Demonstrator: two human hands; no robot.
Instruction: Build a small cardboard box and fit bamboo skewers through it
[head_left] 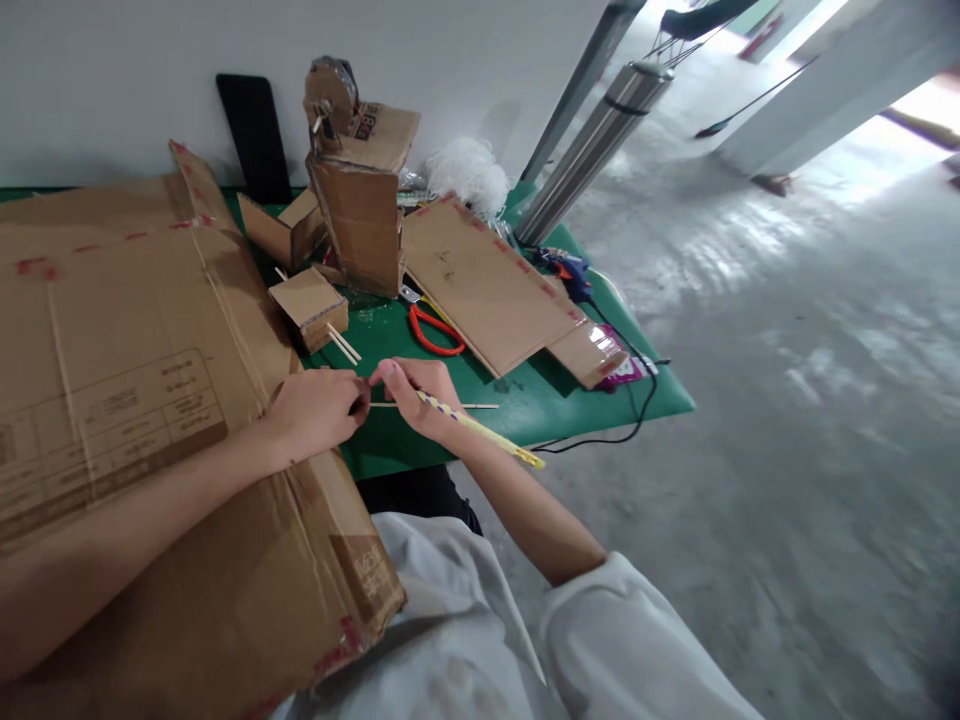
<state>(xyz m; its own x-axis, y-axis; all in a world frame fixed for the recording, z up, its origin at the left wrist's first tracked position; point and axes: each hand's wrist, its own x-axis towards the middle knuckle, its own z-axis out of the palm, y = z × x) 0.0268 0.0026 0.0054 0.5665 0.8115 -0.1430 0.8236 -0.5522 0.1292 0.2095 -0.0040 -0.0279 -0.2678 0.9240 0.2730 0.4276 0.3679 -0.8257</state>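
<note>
My right hand (424, 395) is closed around a yellow patterned pencil (487, 432), its back end slanting toward my forearm. The pencil's tip is hidden by the fingers. My left hand (322, 408) is curled at the end of a thin wooden stick (480, 406), which lies across the green table and passes under my right hand. Both hands nearly touch at the fingertips. Just beyond them sits a small cardboard block (311, 305) with wooden sticks poking out of it. Red-handled scissors (435, 332) lie farther off, partly under a cardboard sheet (487, 285).
A large flattened carton (135, 330) covers the left side and hangs over the front edge. Behind stand a cardboard structure (360, 210) and a black phone-like slab (255, 135). At the right are a glue gun (566, 270), its black cord (637, 420) and a metal cylinder (592, 150).
</note>
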